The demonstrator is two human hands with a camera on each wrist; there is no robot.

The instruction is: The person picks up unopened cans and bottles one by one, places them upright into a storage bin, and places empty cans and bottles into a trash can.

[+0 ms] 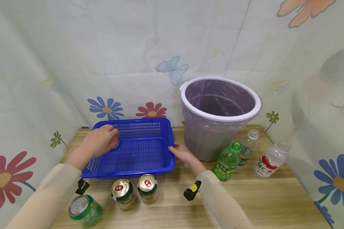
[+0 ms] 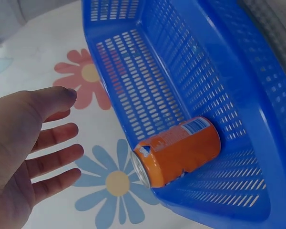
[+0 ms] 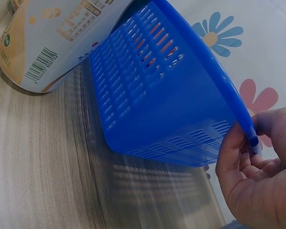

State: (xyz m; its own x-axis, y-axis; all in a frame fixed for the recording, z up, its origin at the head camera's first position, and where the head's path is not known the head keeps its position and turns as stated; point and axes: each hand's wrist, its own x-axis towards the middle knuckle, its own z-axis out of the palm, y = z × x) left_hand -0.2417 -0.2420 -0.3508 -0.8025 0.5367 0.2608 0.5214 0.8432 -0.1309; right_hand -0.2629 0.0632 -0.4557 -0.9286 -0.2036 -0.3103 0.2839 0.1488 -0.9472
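A blue plastic basket [image 1: 132, 173] with slotted walls stands on the wooden table. My right hand [image 1: 184, 154] pinches its right rim between thumb and fingers, as the right wrist view also shows. Over the basket's left end is my left hand [image 1: 101, 140], which partly hides an orange can [image 2: 181, 150]. In the left wrist view the can lies on its side inside the basket. The left fingers [image 2: 57, 167] are spread loosely there, apart from the can, with nothing in them.
Two gold-topped cans [image 1: 123, 194] and a green can [image 1: 87, 210] stand in front of the basket. A grey bin [image 1: 206, 140] with a purple liner is at the back right. Beside it are a green bottle [image 1: 227, 162] and two clear bottles [image 1: 270, 160]. A flowered curtain [image 1: 123, 70] hangs behind.
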